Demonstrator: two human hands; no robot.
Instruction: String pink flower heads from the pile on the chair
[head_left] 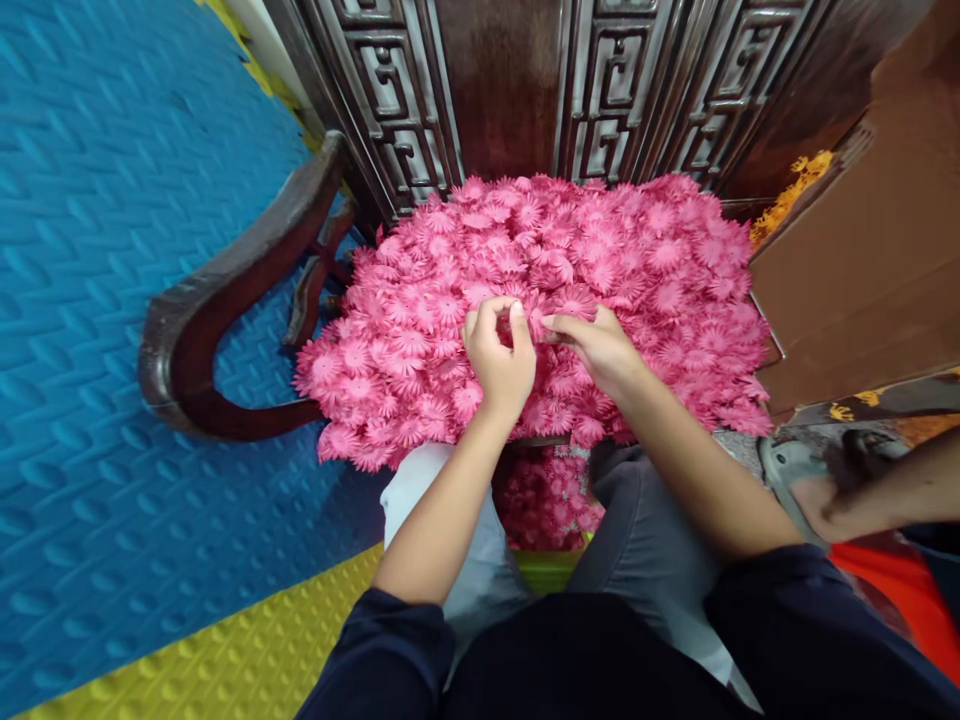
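Observation:
A broad heap of pink artificial flowers [420, 330] covers the seat of a dark wooden chair in front of me. Over its middle, my left hand [501, 355] is curled, thumb and forefinger nearly meeting in a ring; what it holds, if anything, is too small to make out. Close on its right, my right hand [596, 345] has thumb and fingers pinched together, pointing left at a pink flower. Whether that flower is gripped or lies behind the fingertips is unclear. The two hands do not touch.
A curved wooden armrest [232, 260] stands at left over blue matting [90, 350]. Carved wood [502, 90] rises behind the flowers. At right are a brown cardboard box [870, 260], orange flowers [795, 195] and another person's sandalled foot [817, 500]. More pink flowers lie below, between my legs.

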